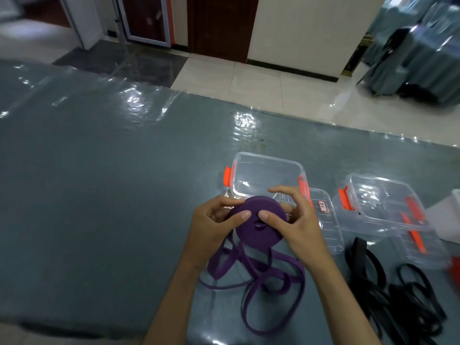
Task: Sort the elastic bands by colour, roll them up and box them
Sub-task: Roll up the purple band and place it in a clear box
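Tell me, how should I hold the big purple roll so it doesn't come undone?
Probably like both hands do now: hold the purple roll by its round rim, left hand and right hand from opposite sides, thumbs pressing the flat face. It is a wound disc with a loose tail hanging below, so pinching the face likely keeps the layers together.

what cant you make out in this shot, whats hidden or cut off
Head view only:
- Near rim of the clear box: hidden behind the purple roll and both hands, left hand, right hand.
- Lid label: too small to read.
- Black bands: cut off by the right and bottom edges.
- White thing and red thing: cut by the right edge, unidentifiable.
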Demonstrator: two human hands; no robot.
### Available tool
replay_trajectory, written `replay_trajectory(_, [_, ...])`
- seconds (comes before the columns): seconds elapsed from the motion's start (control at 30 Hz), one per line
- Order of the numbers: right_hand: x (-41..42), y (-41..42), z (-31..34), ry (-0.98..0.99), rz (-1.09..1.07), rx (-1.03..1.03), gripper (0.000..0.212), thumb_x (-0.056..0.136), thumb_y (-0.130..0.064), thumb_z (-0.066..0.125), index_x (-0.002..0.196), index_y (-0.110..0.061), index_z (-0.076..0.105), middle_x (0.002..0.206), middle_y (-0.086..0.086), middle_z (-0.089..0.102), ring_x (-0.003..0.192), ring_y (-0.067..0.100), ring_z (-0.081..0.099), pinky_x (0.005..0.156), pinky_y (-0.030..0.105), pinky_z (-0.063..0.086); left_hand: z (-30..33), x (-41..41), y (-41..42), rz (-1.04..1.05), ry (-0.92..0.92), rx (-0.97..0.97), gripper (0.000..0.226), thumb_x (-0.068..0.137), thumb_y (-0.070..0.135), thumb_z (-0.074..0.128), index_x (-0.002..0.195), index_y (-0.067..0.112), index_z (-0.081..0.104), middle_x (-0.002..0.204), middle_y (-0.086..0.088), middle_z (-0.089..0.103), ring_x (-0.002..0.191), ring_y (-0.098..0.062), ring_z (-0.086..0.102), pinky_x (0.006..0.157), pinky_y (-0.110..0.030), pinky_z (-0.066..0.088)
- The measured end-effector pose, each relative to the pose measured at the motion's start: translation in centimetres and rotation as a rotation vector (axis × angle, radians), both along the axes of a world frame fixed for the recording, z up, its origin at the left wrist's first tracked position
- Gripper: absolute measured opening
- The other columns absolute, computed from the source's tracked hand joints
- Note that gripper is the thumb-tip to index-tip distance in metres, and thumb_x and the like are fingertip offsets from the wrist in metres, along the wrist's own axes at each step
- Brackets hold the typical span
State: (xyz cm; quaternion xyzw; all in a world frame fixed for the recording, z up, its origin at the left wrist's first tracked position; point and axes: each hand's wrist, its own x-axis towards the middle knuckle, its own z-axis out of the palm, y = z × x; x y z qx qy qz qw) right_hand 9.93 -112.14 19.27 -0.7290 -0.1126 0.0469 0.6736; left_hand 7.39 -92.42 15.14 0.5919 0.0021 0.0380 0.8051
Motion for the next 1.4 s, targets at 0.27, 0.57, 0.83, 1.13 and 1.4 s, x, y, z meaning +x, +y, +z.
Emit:
replay_trajectory(0.27, [0.3, -1.8, -0.8, 0.028, 0.069, -0.078, 0.035, 0.085, -0.017, 0.088, 0.095, -0.017, 0.054, 0.079, -0.003, 0.078, 0.064, 0.012, 0.075, 0.056, 0.026, 0.059, 0.2, 0.8, 0.3, 0.013, -0.004, 0.168, 0.029, 0.076, 0.021, 0.094, 0.101, 0.022, 0.080, 0.099, -0.005, 0.081, 0.093, -0.019, 0.078, 0.081, -0.023, 0.061])
replay_trajectory(0.57, [0.8, -3.7, -1.4, 0.064, 0.094, 0.004, 0.033, 0.084, -0.016, 0.089, 0.110, -0.021, 0.069, 0.103, 0.011, 0.080, 0.089, 0.031, 0.080, 0.067, 0.038, 0.066, 1.2, 0.9, -0.1, -0.141, 0.006, 0.172, 0.038, 0.079, 0.010, 0.088, 0.116, 0.010, 0.080, 0.109, -0.009, 0.081, 0.104, -0.025, 0.078, 0.090, -0.029, 0.061])
replay_trajectory(0.83, [1.0, -5.4, -1.7, 0.052, 0.072, 0.061, 0.042, 0.084, -0.018, 0.089, 0.122, -0.025, 0.071, 0.104, 0.009, 0.081, 0.090, 0.027, 0.080, 0.069, 0.030, 0.064, 1.9, 0.9, -2.0, -0.227, 0.027, 0.246, 0.041, 0.082, 0.013, 0.088, 0.121, 0.019, 0.078, 0.111, -0.006, 0.080, 0.103, -0.024, 0.077, 0.088, -0.027, 0.060])
replay_trajectory(1.13, [-0.6, -5.4, -2.0, 0.138, -0.058, 0.090, 0.026, 0.080, -0.034, 0.087, 0.089, -0.016, 0.070, 0.087, 0.014, 0.079, 0.078, 0.032, 0.079, 0.065, 0.035, 0.064, 1.5, 0.4, -2.2, -0.146, -0.012, 0.358, 0.033, 0.075, 0.022, 0.095, 0.096, 0.023, 0.071, 0.095, -0.006, 0.081, 0.089, -0.023, 0.079, 0.081, -0.025, 0.062])
replay_trajectory(1.4, [-1.5, -6.8, -1.9, 0.038, 0.141, -0.049, 0.032, 0.087, -0.029, 0.082, 0.119, -0.032, 0.078, 0.113, -0.004, 0.080, 0.101, 0.018, 0.078, 0.080, 0.026, 0.064, 1.0, -0.2, -3.0, -0.161, -0.003, 0.257, 0.032, 0.074, 0.016, 0.095, 0.097, 0.016, 0.074, 0.101, -0.011, 0.080, 0.095, -0.028, 0.079, 0.083, -0.029, 0.063])
